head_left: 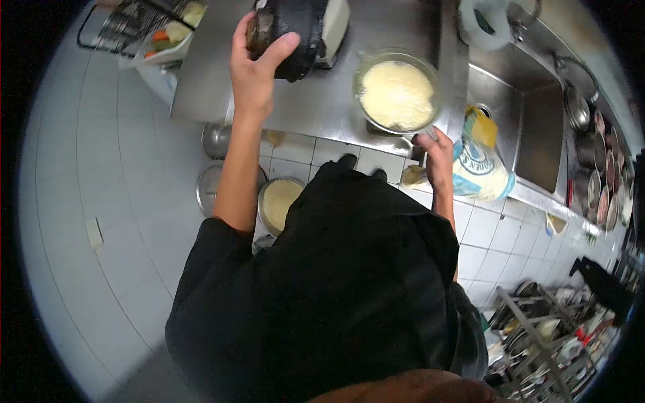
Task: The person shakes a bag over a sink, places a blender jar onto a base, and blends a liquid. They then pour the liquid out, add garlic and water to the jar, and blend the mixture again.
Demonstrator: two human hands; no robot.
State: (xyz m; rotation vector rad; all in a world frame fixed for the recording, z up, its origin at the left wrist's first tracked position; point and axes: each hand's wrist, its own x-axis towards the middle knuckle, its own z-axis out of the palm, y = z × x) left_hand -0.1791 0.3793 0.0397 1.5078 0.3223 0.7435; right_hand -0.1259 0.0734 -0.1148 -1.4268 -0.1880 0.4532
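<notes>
My left hand (pixel 262 60) reaches to the back of the steel counter. Its thumb and fingers are spread round the side of a dark, round, pot-like object (pixel 299 37), whose exact kind I cannot make out. Right beside that object is a pale, box-shaped thing (pixel 336 30), partly hidden. My right hand (pixel 435 151) is closed on the handle of a clear jug (pixel 360 74), near the counter's front edge. Inside the jug is a pale yellow, frothy liquid (pixel 398 94).
A steel sink (pixel 537 127) lies to the right, with a printed bag (pixel 480 171) at its near edge. Stacked pots (pixel 594 151) line the right wall. Below the counter stands a bowl of pale contents (pixel 281 205). A loaded rack (pixel 537 329) is at lower right.
</notes>
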